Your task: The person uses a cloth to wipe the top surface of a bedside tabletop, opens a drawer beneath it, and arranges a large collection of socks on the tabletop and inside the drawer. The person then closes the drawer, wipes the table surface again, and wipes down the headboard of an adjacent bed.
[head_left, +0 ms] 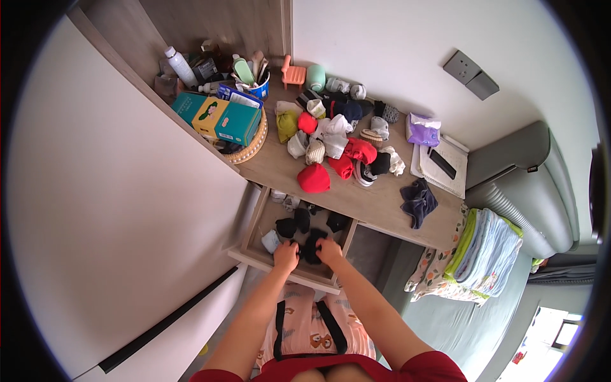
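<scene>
Both my hands reach into a pulled-out wooden drawer [254, 251]. My right hand [329, 251] is closed on the edge of a dark sock bundle [312, 247]. Beside it, my left hand [286, 256] has its fingers pressed together around something dark and small that I cannot make out. Rolled black socks [286, 227] lie just beyond my hands, and a white sock bundle [270, 241] rests to the left of them. More pale socks [277, 197] sit at the drawer's back. On the desktop [267, 169] above is a heap of rolled socks, among them a red bundle [314, 178].
A basket [258, 143] carrying a teal box [238, 124] stands at the left of the desktop. Toward the right are a dark cloth [419, 202], a phone [442, 163] on a notebook, and a purple packet [423, 130]. Folded towels [487, 248] lie on the bed.
</scene>
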Motion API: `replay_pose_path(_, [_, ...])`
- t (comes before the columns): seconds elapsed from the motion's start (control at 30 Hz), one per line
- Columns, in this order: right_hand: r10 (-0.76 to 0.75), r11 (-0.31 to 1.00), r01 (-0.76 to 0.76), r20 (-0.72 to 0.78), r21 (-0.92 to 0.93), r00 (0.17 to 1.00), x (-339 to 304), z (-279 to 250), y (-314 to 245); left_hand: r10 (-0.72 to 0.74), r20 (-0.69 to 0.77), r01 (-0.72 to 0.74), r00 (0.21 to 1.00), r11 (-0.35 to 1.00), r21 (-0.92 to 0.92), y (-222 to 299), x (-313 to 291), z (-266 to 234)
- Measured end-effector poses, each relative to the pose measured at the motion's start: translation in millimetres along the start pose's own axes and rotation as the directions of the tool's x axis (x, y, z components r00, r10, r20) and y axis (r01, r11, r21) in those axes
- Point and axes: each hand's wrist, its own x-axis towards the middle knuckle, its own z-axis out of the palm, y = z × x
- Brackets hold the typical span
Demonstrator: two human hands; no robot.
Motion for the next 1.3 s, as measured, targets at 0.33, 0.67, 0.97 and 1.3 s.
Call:
replay_pose_path(0.33, [-0.032,0.780,0.386,-0.585,0.492,0.810,-2,-77,-36,-0.516,-0.496,-0.199,0.698,0.526,-0.827,30,47,-46])
replay_pose_path(0.67, [0.108,0.664,0.616,-0.870,0.423,0.481,-23,-225,-109,-0.387,-0.421,-0.406,0.820,0.124,-0.905,114,106,-190])
replay_pose_path(0.97, [-0.173,0.940,0.261,-0.350,0.219,0.920,1,-56,-38,-0.420,-0.387,0.057,0.821,0.734,-0.676,-41,57,-29])
replay_pose_path(1.3, [-0.130,0.986,0.131,0.012,-0.101,0.991,25,-28,-56,-0.231,-0.004,0.229,0.973,0.969,-0.096,-23,104,-67])
